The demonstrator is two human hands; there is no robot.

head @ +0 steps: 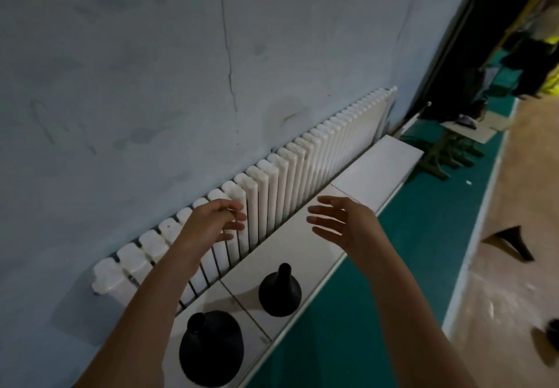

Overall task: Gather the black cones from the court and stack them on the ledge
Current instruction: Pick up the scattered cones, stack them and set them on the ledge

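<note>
Two black cones stand upright on the white tiled ledge (305, 236): a small one (279, 292) near the ledge's front edge and a larger one (211, 348) closer to me. A third black cone (512, 241) lies on its side on the tan court floor to the right. Another dark object (553, 337), cut off by the frame's right edge, lies on the floor. My left hand (216, 221) hovers over the radiator with fingers loosely bent, holding nothing. My right hand (341, 222) hovers above the ledge, fingers spread, holding nothing.
A white ribbed radiator (302, 169) runs along the pale blue wall behind the ledge. A green floor strip (405, 254) borders the ledge, then a white line and tan court. Folded stands and dark gear (447, 151) sit at the far right.
</note>
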